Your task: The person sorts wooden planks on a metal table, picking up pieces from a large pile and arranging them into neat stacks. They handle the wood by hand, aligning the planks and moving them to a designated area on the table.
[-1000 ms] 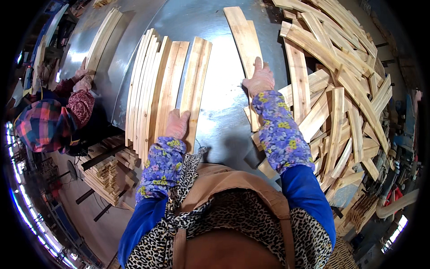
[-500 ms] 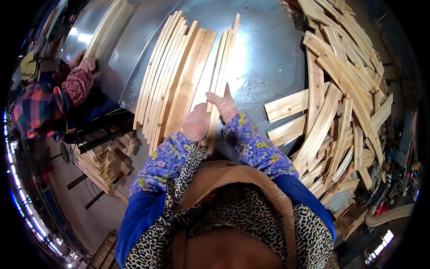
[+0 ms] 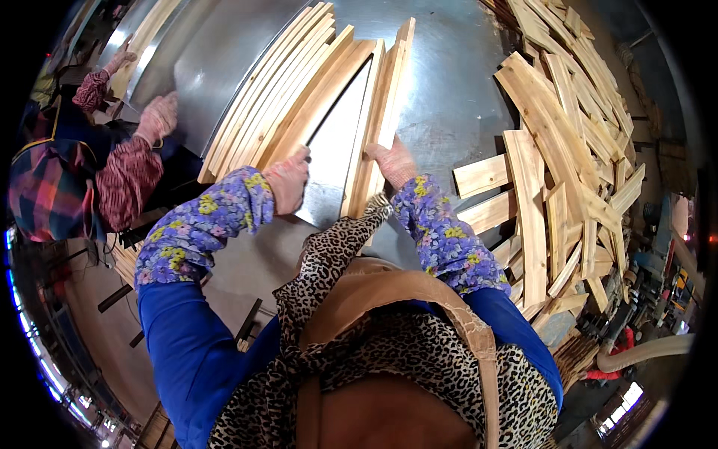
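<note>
My right hand (image 3: 393, 163) is closed on a few narrow wooden boards (image 3: 389, 97) that stand close together on the metal tabletop, its thumb along their right side. My left hand (image 3: 288, 179), in a pale glove, is against the near right end of a row of wooden boards (image 3: 277, 90). Its fingers are partly hidden, so their grip is unclear. The row's long pieces lie side by side and lean slightly. A wedge of bare metal separates the row from the boards at my right hand.
A large loose heap of boards (image 3: 561, 165) covers the right side, with two ends jutting toward me. At the left, a co-worker in a plaid cap (image 3: 56, 191) has gloved hands near another board (image 3: 146, 49). A pale hose (image 3: 643, 352) runs at lower right.
My left hand has left the boards at my right hand and moved left to the row. The gap between the two groups has widened. One of the co-worker's hands has come off their boards.
</note>
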A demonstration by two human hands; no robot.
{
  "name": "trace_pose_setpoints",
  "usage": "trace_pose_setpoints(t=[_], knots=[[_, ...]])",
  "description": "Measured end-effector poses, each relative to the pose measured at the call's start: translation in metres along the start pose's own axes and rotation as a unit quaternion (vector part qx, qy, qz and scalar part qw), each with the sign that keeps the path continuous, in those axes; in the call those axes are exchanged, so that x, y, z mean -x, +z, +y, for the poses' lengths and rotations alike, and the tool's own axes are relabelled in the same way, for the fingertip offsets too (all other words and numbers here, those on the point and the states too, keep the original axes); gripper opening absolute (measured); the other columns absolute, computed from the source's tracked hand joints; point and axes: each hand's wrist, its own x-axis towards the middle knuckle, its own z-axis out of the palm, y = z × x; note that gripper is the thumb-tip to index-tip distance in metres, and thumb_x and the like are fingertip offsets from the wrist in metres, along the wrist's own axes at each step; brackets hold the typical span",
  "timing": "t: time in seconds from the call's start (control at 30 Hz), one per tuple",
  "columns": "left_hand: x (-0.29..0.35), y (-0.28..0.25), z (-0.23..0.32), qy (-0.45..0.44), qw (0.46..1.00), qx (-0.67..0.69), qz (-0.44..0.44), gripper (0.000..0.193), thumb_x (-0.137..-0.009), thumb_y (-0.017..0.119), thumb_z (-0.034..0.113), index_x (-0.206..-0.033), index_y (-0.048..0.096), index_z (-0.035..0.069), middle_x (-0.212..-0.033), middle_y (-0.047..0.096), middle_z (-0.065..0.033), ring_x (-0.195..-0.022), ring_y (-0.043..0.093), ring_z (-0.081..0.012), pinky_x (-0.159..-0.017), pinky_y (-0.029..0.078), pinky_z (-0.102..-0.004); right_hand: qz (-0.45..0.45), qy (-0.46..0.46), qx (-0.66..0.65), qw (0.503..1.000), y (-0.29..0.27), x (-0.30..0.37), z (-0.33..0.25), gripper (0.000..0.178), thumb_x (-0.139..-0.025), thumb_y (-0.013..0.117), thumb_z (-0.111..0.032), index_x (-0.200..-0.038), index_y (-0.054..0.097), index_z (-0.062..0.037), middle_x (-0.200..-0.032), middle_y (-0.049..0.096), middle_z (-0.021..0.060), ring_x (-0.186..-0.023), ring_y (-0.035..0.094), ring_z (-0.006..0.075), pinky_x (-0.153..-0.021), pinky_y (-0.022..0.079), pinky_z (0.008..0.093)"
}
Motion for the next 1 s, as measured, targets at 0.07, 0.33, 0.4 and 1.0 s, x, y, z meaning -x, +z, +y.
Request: trace_pose_setpoints(t=[0.07,0.33,0.4,1.0], knots=[[0.029,-0.016,-0.008,-0.064,0.995,0.028,-0.073,0.039,-0.097,0.066,0.042,-0.113,0.082,0.01,-0.119,0.076,-0.0145,-0.134,0.061,-0.0328,-0.132,0.027,-0.0557,-0.048,0.022,0.061,0.997,0.02,-0.003,-0.011,0.112,-0.087,0.084,-0.041,-0.165,0.029,0.0178,-0.156,0.055,0.0385,-0.151,0.053,0.0432,-0.128,0.041,0.0431],[0.048,0.019,0.024,-0.294,0.732,0.235,0.568,0.05,-0.088,0.079,0.032,-0.128,0.067,0.005,-0.127,0.067,-0.0175,-0.119,0.063,-0.0405,-0.107,0.049,-0.0548,-0.115,0.096,-0.65,0.745,0.12,-0.033,0.035,0.07,-0.114,0.054,-0.055,-0.146,0.06,0.0069,-0.134,0.073,0.0242,-0.122,0.071,0.0365,-0.106,0.06,0.0559],[0.045,0.012,0.04,-0.28,0.724,0.271,0.57,0.063,-0.091,0.079,0.042,-0.138,0.065,0.003,-0.134,0.065,-0.0219,-0.127,0.06,-0.0435,-0.111,0.048,-0.0563,-0.083,0.169,-0.612,0.768,0.121,-0.032,0.026,0.088,-0.114,0.043,-0.069,-0.15,0.056,0.0101,-0.135,0.072,0.0246,-0.125,0.07,0.036,-0.106,0.059,0.0559],[-0.019,0.018,0.04,-0.526,0.713,0.321,0.333,0.074,-0.091,0.081,0.041,-0.154,0.059,0.008,-0.15,0.057,-0.0288,-0.132,0.057,-0.0508,-0.111,0.049,-0.059,0.15,-0.003,0.514,0.845,-0.231,0.03,-0.067,0.051,-0.106,0.055,-0.031,-0.156,0.058,-0.0202,-0.145,0.07,0.0185,-0.139,0.063,0.0378,-0.117,0.049,0.0526]])
